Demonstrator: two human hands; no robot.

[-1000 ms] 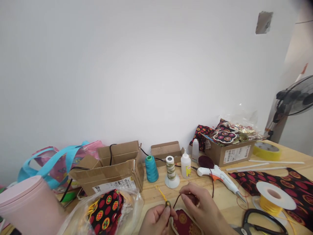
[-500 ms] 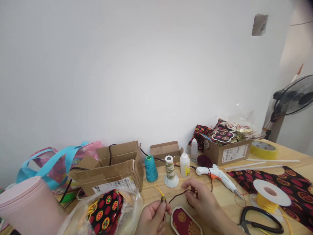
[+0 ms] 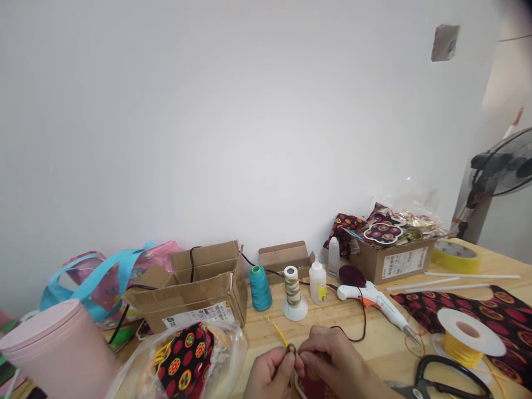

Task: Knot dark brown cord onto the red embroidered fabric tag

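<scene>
I have both hands low at the near edge of the wooden surface (image 3: 374, 332), pressed close together. My left hand (image 3: 270, 377) is closed in a pinch on a small olive-brown bead (image 3: 291, 349), thumb and forefinger around it, with a short yellow cord (image 3: 277, 331) running up and away from the bead toward the thread spools. My right hand (image 3: 332, 363) touches the left at the fingertips and is curled over a red embroidered patch (image 3: 310, 388), most of which it hides; its fingers seem closed on a dark maroon cord (image 3: 357, 332), though I cannot tell the exact grip. That cord loops out to the right of the hand and climbs toward the white glue gun (image 3: 374, 299), which lies on its side just beyond. Behind my hands stand a teal thread cone (image 3: 260, 288), a striped thread spool (image 3: 293, 292) on a white base, and a small white glue bottle (image 3: 318, 282), all in a row. To the left sit an open cardboard box (image 3: 195, 288), a clear bag of dotted fabric (image 3: 187, 357), and a pink container (image 3: 58, 349). To the right I see a yellow cord reel (image 3: 467, 338) resting on patterned cloth (image 3: 490, 310), black scissors (image 3: 449, 379) near the front edge, a roll of yellow tape (image 3: 455, 256), and a second cardboard box (image 3: 390, 260) heaped with fabric pieces.
</scene>
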